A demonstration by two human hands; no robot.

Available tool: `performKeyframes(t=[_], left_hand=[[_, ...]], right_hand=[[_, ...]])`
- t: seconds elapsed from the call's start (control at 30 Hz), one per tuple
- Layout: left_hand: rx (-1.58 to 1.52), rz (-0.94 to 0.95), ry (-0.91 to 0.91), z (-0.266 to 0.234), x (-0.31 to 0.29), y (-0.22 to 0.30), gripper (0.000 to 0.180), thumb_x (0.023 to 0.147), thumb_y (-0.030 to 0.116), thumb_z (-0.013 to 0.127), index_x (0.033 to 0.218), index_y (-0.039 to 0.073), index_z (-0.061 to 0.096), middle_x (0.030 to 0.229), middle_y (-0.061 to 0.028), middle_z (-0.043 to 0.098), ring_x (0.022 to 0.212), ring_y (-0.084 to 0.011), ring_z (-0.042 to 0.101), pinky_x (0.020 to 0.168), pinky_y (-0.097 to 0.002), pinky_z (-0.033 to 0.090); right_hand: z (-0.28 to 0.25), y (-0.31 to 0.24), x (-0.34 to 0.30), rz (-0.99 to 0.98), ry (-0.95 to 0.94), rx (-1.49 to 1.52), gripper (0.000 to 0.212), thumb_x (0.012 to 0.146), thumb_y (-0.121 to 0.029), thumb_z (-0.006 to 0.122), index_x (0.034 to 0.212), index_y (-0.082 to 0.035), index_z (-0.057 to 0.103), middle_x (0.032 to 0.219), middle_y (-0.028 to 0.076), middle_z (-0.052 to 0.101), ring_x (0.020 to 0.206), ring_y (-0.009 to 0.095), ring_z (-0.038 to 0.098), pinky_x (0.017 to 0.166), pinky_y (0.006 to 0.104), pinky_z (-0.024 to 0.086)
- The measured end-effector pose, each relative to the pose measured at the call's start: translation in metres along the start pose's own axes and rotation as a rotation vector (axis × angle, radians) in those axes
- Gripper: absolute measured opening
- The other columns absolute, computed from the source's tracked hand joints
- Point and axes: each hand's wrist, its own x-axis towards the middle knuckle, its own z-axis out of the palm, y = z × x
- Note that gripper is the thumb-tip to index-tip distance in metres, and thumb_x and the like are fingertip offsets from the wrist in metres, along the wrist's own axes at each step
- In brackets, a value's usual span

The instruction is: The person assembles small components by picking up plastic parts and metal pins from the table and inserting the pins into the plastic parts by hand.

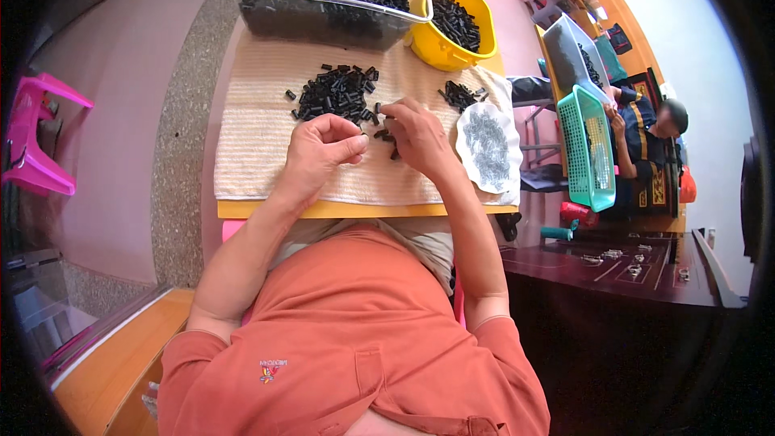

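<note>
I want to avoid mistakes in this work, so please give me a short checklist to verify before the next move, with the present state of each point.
1. Left hand has a secure hold: cannot tell; thumb and finger meet near a tiny dark bit.
2. Right hand has a secure hold: cannot tell; the fingers partly hide what they touch.
3. Large pile of black pieces within easy reach: ok, probably; it lies just beyond the hands.
4. White dish upright, with small greyish pieces in it: ok.
5. Yellow tub stocked with black pieces: ok.
6. Black pieces all in one pile on the towel: not ok; some lie apart.
</note>
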Motion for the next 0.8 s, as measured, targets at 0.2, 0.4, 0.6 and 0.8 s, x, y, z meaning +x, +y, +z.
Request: performKeyframes(t=[0.2, 0.4, 0.6, 0.8], left_hand=[[-0.016, 0.007, -0.027, 0.0, 0.0, 0.0, 0.011, 0.086, 0.005, 0.073, 0.093, 0.003, 0.064, 0.083, -0.0049, 0.069, 0.073, -0.0106, 0.065, 0.068, -0.0248, 0.054], [-0.013, -0.04, -0.025, 0.004, -0.002, 0.002, 0.012, 0.086, 0.005, 0.073, 0.094, 0.003, 0.064, 0.084, -0.0052, 0.069, 0.074, -0.0109, 0.065, 0.069, -0.0247, 0.054], [-0.011, -0.062, -0.067, 0.004, -0.003, 0.001, 0.012, 0.087, 0.005, 0.073, 0.095, 0.002, 0.065, 0.084, -0.0058, 0.069, 0.076, -0.0114, 0.066, 0.071, -0.0243, 0.054], [0.029, -0.056, -0.111, 0.004, -0.003, 0.002, 0.012, 0.087, 0.006, 0.073, 0.096, 0.001, 0.067, 0.085, -0.0064, 0.07, 0.076, -0.0112, 0.065, 0.071, -0.024, 0.054]], right_hand=[[0.0, 0.0, -0.019, 0.112, 0.055, 0.29, 0.017, 0.088, -0.003, 0.064, 0.106, -0.004, 0.067, 0.09, 0.012, 0.066, 0.083, 0.027, 0.067, 0.071, 0.0358, 0.052], [0.004, -0.006, -0.034, 0.383, 0.118, 0.975, 0.015, 0.093, -0.002, 0.066, 0.106, 0.004, 0.066, 0.087, 0.007, 0.07, 0.077, 0.014, 0.069, 0.072, 0.0275, 0.058], [0.008, -0.015, -0.04, 0.454, 0.121, 1.13, 0.021, 0.09, -0.001, 0.069, 0.11, 0.005, 0.067, 0.092, 0.012, 0.071, 0.081, 0.018, 0.071, 0.074, 0.0292, 0.059], [0.016, -0.018, -0.043, 0.465, 0.118, 1.19, 0.02, 0.09, 0.001, 0.068, 0.11, 0.005, 0.068, 0.094, 0.013, 0.072, 0.084, 0.021, 0.072, 0.079, 0.0315, 0.061]])
